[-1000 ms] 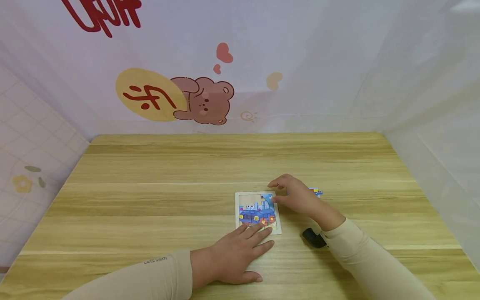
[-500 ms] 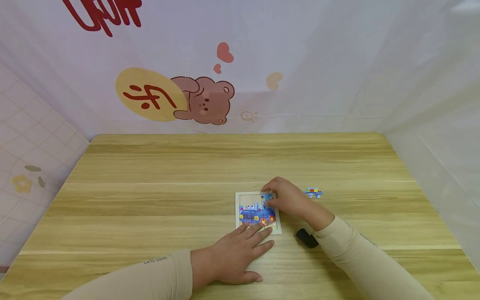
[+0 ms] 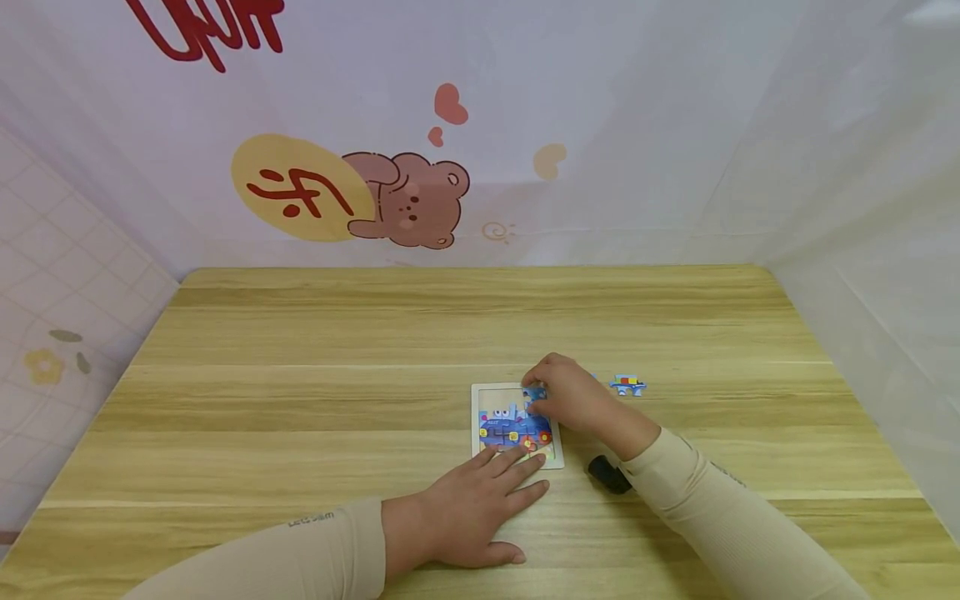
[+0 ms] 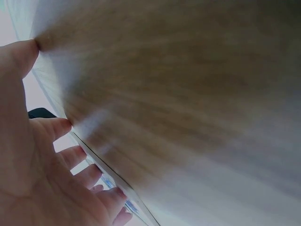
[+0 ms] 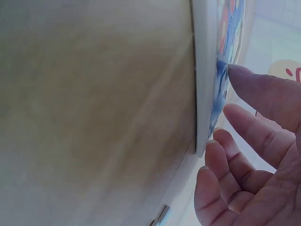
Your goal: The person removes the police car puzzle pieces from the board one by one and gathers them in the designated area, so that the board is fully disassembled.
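A small jigsaw puzzle [image 3: 512, 433] in a pale frame lies on the table, showing a blue cartoon vehicle with eyes. Bare backing shows at its upper left. My left hand [image 3: 474, 510] rests flat, fingers spread, with the fingertips over the frame's near edge. My right hand [image 3: 573, 397] reaches over the upper right corner, thumb and index finger pinching a blue puzzle piece [image 3: 536, 394] that lies in the frame. In the right wrist view the thumb [image 5: 263, 94] meets the picture surface, while the other fingers curl loosely beside the frame.
A loose puzzle piece [image 3: 627, 384] with red and yellow on it lies right of the right hand. A bit of blue shows just behind that hand. A black device [image 3: 609, 475] sits at the right wrist. Printed white cloth [image 3: 637, 125] stands behind the wooden table [image 3: 300, 333].
My right hand has moved left onto the puzzle's upper right corner, and its thumb and index finger have closed in on the piece there. The left hand has stayed put.
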A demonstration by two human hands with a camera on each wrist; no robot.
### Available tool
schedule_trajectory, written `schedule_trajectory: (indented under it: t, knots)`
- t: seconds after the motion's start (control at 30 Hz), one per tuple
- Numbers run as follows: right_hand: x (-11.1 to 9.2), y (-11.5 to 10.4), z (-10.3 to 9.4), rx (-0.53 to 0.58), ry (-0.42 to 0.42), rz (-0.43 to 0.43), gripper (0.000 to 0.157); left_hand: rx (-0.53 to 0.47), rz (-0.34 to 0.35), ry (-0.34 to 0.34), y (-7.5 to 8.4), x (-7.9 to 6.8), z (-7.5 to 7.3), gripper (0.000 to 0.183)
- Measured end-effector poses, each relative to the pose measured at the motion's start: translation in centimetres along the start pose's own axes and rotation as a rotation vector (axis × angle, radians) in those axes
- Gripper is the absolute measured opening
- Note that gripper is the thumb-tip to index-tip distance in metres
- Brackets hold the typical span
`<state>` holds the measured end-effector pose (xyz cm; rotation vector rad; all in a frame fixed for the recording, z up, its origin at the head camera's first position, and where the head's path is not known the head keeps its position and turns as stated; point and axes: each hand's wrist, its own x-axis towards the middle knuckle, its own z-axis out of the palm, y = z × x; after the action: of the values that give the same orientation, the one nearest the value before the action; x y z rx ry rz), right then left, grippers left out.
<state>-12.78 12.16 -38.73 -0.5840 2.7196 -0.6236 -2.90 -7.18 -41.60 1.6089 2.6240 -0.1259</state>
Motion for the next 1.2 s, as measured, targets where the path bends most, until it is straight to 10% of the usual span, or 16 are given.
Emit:
schedule_trajectory:
  t: [1.2]
  knots:
    - [0.46,0.31,0.36,0.197,-0.014,0.049,0.014,-0.024,0.002,-0.037,-0.14,0.01,-0.07,0.073]
